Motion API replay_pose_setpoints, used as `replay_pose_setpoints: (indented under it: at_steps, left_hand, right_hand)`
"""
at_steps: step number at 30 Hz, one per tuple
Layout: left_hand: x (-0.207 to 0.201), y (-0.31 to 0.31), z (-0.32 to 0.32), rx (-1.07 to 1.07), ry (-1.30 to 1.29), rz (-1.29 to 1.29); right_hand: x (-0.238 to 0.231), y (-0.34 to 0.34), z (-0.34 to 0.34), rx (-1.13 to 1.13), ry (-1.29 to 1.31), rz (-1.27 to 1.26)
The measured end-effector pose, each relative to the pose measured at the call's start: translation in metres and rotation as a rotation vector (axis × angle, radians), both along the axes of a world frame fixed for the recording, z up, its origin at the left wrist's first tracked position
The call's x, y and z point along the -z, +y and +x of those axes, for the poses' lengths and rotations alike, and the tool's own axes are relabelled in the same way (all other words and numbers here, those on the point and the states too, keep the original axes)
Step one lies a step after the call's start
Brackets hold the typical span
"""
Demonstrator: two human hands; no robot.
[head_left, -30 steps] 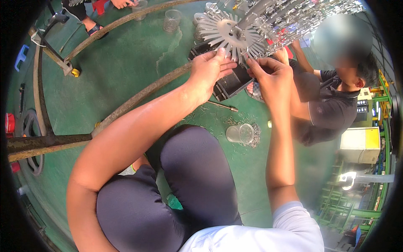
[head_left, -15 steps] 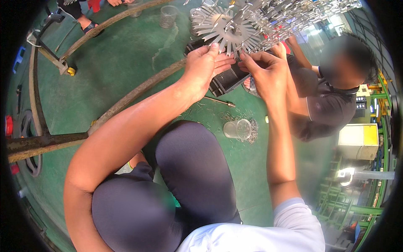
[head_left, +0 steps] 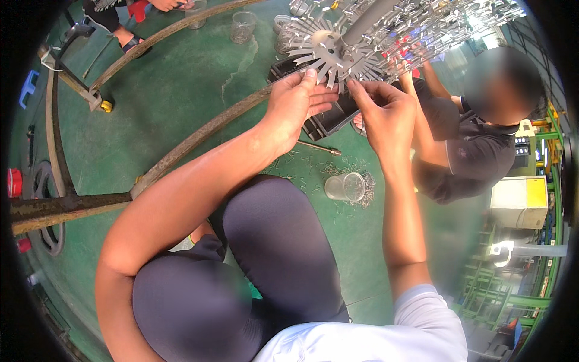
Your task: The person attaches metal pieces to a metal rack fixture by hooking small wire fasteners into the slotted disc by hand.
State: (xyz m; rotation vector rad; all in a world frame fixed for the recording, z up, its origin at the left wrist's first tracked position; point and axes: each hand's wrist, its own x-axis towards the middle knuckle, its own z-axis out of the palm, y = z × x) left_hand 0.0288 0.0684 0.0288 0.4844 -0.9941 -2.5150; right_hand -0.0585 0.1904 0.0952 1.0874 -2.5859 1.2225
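A slotted metal disc point(head_left: 319, 41) with radiating flat teeth is fixed round a grey shaft point(head_left: 369, 23) at the top. My left hand point(head_left: 294, 104) lies at the disc's near edge. Its thumb meets the tooth tips, and its fingers stretch out apart beneath them. To its right, my right hand point(head_left: 389, 111) has thumb and forefinger pinched close to the disc's lower rim. Whatever the pinch holds is too small to make out. Beyond the disc, rows of small shiny metal pieces point(head_left: 431, 42) hang along the rack.
Below the hands stand a black bin point(head_left: 325, 125) and a metal rod point(head_left: 319, 146). A clear plastic cup point(head_left: 345, 187) lies among scattered small metal pieces point(head_left: 369, 188). A curved metal frame point(head_left: 199, 130) crosses on the left. A co-worker point(head_left: 479, 145) sits at right.
The view has shifted slightly, and the grey shaft shows more plainly. My right hand has drawn slightly down from the disc, its pinch still near the rim. My left hand keeps its place beside the teeth.
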Motion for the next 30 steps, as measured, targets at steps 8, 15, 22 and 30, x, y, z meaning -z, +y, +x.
replay_pose_setpoints:
  at_steps: [8, 15, 22, 30]
  left_hand:
    - [0.000, 0.002, 0.001, 0.014, -0.011, 0.014]
    - [0.000, 0.002, 0.001, -0.008, -0.022, 0.001]
    - [0.002, 0.001, 0.000, 0.005, -0.013, -0.025]
    - [0.007, 0.000, 0.000, -0.039, -0.014, -0.121]
  right_hand:
    - [0.016, 0.000, -0.002, -0.021, -0.082, -0.104]
    - [0.018, -0.004, -0.002, -0.040, -0.119, -0.135]
    - [0.023, -0.001, -0.006, -0.048, -0.145, -0.178]
    - [0.010, -0.001, -0.002, -0.014, -0.095, -0.059]
